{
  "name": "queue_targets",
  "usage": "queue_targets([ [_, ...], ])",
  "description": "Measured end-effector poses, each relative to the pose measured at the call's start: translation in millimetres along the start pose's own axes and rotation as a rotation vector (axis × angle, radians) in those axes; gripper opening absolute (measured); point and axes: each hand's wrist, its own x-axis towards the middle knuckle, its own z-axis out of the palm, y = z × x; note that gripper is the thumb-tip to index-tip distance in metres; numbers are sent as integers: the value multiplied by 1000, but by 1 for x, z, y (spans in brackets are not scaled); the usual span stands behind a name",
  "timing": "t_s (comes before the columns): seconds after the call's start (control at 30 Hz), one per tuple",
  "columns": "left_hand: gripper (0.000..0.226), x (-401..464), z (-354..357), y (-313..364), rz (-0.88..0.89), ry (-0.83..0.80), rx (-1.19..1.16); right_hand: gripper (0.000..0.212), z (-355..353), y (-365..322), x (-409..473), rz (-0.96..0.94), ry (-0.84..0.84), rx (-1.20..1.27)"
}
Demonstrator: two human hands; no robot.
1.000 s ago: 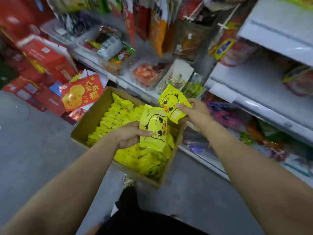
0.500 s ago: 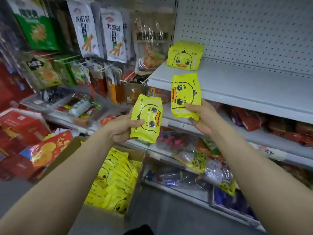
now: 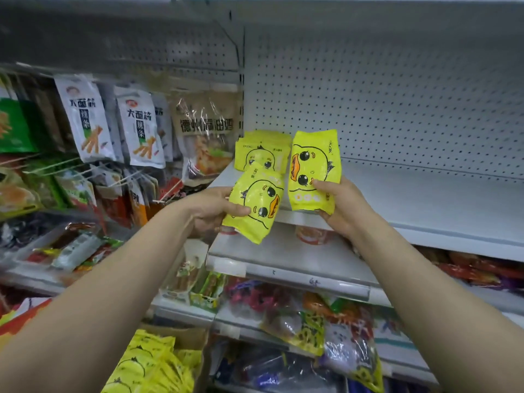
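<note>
Yellow duck packet (image 3: 255, 207), tilted, pinched by the left hand (image 3: 209, 211), plus a second duck packet (image 3: 313, 168) upright in the curled fingers of the right hand (image 3: 340, 205), both up at the white shelf (image 3: 425, 199) edge, so it's the placing step: next they'd need setting beside what looks like a blurry stack (image 3: 262, 151) of the same.

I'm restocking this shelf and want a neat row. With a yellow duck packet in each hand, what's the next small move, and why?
Probably stand the right packet on the white shelf beside the duck packets already there: the right hand holds it upright next to them, above bare shelf, while the left hand holds the left packet tilted, lower down.
</note>
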Motion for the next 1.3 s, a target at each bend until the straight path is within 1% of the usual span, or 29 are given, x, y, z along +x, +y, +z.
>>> queue_targets([
  [0.07, 41, 25, -13, 16, 9, 16, 76, 42, -2, -9, 22, 5, 11, -12],
  [0.13, 43, 54, -29, 33, 5, 80, 144, 32, 0, -18, 45, 18, 13, 1],
  [0.17, 49, 67, -36, 41, -8, 90, 175, 26, 1, -21, 56, 24, 12, 9],
  [0.23, 77, 92, -52, 55, -45, 83, 277, 18, 5, -27, 78, 18, 19, 29],
  [0.27, 87, 105, -60, 61, -74, 99, 354, 20, 7, -30, 91, 1, 19, 27],
  [0.37, 88, 134, -76, 75, -87, 130, 560, 36, 11, -33, 121, -38, 14, -19],
  [0.43, 93, 155, -85, 81, -64, 112, 638, 38, 11, -33, 139, -51, 27, -48],
  [0.47, 92, 163, -88, 84, -52, 93, 682, 38, 9, -32, 148, -57, 34, -62],
  [0.57, 68, 184, -93, 95, -35, 37, 845, 40, 4, -33, 167, -71, 33, -118],
  [0.7, 65, 206, -96, 105, 68, 52, 965, 38, -2, -41, 185, -54, 21, -163],
  [0.83, 46, 225, -102, 103, 186, 78, 1046, 35, -5, -51, 196, -22, -57, -295],
  [1.13, 44, 227, -111, 95, 344, 168, 1146, 32, -3, -43, 208, 42, -168, -397],
  [1.3, 44, 227, -121, 87, 399, 241, 1131, 34, 3, -44, 215, 40, -195, -516],
])
